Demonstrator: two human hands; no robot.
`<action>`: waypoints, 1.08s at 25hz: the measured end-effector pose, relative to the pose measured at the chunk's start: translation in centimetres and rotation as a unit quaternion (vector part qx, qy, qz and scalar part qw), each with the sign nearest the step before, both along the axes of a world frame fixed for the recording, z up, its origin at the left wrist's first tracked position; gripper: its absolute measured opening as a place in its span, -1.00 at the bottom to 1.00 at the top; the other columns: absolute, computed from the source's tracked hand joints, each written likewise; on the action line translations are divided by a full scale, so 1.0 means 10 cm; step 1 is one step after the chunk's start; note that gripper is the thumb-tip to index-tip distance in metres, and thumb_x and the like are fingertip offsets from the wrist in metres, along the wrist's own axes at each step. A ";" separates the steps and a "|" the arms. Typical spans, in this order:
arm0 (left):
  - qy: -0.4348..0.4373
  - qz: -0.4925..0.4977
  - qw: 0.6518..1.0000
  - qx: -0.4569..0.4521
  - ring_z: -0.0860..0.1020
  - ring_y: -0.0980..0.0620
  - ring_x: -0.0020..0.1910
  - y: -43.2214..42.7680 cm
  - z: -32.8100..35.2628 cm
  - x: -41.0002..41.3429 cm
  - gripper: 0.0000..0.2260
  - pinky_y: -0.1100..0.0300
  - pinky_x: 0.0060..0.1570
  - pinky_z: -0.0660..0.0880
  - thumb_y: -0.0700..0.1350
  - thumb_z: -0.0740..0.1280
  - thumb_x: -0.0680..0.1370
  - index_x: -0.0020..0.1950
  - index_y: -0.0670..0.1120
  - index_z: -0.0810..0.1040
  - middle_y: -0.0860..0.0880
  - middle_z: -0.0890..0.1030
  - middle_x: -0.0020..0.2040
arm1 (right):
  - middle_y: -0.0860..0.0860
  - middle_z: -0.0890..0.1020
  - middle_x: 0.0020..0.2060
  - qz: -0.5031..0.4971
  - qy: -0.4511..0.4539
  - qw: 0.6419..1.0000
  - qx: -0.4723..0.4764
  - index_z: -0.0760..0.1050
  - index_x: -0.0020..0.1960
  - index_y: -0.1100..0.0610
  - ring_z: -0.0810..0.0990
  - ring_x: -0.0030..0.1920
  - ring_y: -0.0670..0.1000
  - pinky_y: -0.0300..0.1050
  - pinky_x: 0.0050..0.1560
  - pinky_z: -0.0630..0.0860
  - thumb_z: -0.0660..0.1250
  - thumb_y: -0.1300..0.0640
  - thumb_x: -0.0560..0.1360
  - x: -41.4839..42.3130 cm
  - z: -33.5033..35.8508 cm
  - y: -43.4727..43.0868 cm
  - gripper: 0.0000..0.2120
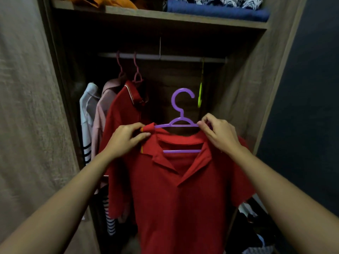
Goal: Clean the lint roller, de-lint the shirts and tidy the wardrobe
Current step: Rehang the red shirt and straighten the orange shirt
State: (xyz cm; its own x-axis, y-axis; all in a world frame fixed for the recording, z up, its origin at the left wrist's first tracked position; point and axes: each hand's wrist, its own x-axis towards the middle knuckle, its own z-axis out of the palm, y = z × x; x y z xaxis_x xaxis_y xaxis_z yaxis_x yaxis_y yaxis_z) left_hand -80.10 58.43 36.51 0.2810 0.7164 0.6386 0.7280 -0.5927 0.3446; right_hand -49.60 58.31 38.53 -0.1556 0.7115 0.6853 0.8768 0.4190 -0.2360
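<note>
Now both hands are pinched tight: the left hand [126, 138] clamps the collar of the red polo shirt [181, 195], the right hand [219, 133] grips its other shoulder over the purple hanger [180, 114]. That shirt hangs in front of the open wardrobe [244, 85], below the rail [176, 57], where another red shirt [119, 114], a pink one and a white one hang left.

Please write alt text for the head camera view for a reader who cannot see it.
Two bare hands, left hand and right hand, hold a red polo shirt on a purple hanger before an open wardrobe, where more shirts hang from the rail.
</note>
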 end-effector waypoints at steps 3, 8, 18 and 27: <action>-0.044 -0.014 0.999 -0.016 0.50 0.38 -0.28 -0.01 0.03 -0.08 -0.88 0.25 -0.22 0.40 0.21 0.27 0.41 -0.16 0.24 0.53 0.29 0.61 -0.18 | 0.07 0.64 -0.11 -0.022 -0.035 0.999 -0.036 0.37 0.05 0.01 0.61 0.00 0.17 -0.01 -0.10 0.42 0.03 -0.21 0.56 0.17 0.06 0.10 -0.67; -0.127 -0.030 0.988 -0.079 0.52 0.41 -0.13 0.06 0.05 -0.30 -0.84 0.18 0.02 0.50 0.15 0.36 0.40 -0.05 0.20 0.62 0.35 0.65 -0.14 | 0.05 0.64 -0.04 0.101 0.017 0.989 -0.111 0.50 0.08 0.09 0.59 0.03 0.02 -0.21 0.06 0.41 0.07 0.07 0.62 0.36 -0.03 0.26 -0.75; 0.021 0.260 0.965 0.016 0.59 -0.17 0.01 -0.29 0.29 0.07 -0.74 0.07 -0.20 0.40 0.14 0.30 0.50 -0.01 0.00 0.62 -0.11 0.68 -0.08 | 0.09 0.55 0.07 0.106 0.234 0.948 -0.186 0.32 0.31 0.15 0.55 -0.04 0.04 -0.10 0.11 0.43 0.23 0.20 0.54 -0.66 -0.02 0.12 -0.65; 0.050 0.258 0.965 -0.011 0.54 -0.28 0.10 -0.39 0.65 0.49 -0.58 -0.03 -0.02 0.47 0.25 0.16 0.53 0.12 -0.04 0.56 -0.19 0.62 0.05 | -0.01 0.45 -0.57 0.216 0.544 0.734 -0.343 0.40 -0.26 0.15 0.43 -0.61 -0.14 -0.34 -0.53 0.37 0.23 0.07 0.55 -1.31 0.50 0.34 -0.75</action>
State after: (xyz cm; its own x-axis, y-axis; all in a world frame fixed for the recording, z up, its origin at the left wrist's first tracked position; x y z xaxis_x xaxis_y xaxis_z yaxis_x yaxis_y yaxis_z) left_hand -75.16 54.57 42.99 -0.0579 0.7902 0.6100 0.9546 -0.1351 0.2656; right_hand -62.74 61.67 43.56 -0.0944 0.9927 0.0749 -0.1682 0.0583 -0.9840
